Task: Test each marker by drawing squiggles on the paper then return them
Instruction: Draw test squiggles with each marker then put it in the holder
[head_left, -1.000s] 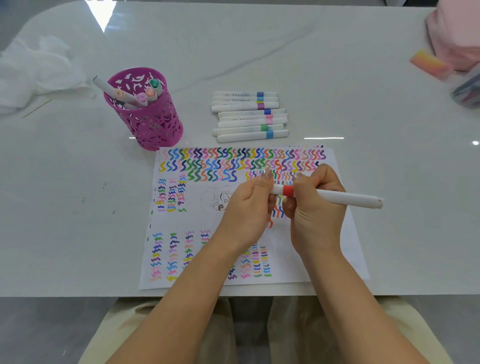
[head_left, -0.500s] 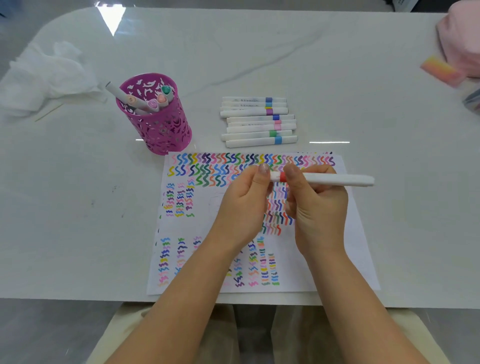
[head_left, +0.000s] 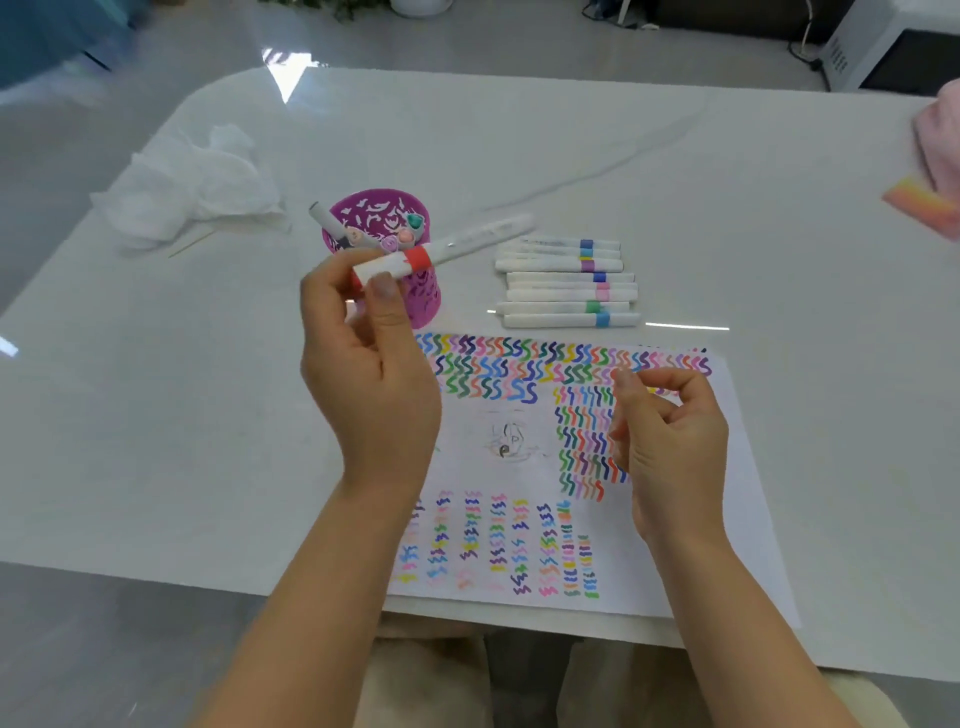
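— Where can a hand pass on the table (head_left: 701, 156)?
— The far stretch lies bare, as does the strip right of the paper (head_left: 519, 457) and the top left of the purple holder (head_left: 426, 301).
— What stands in the way?
— The holder, with markers (head_left: 332, 227) poking out of it, and the left hand (head_left: 369, 364) holding a red-banded marker (head_left: 452, 249) slantwise in front of it. A row of markers (head_left: 566, 283) lies just right, a narrow gap between. A crumpled tissue (head_left: 192, 187) takes the far-left corner; the right hand (head_left: 670, 441) hovers over the paper.
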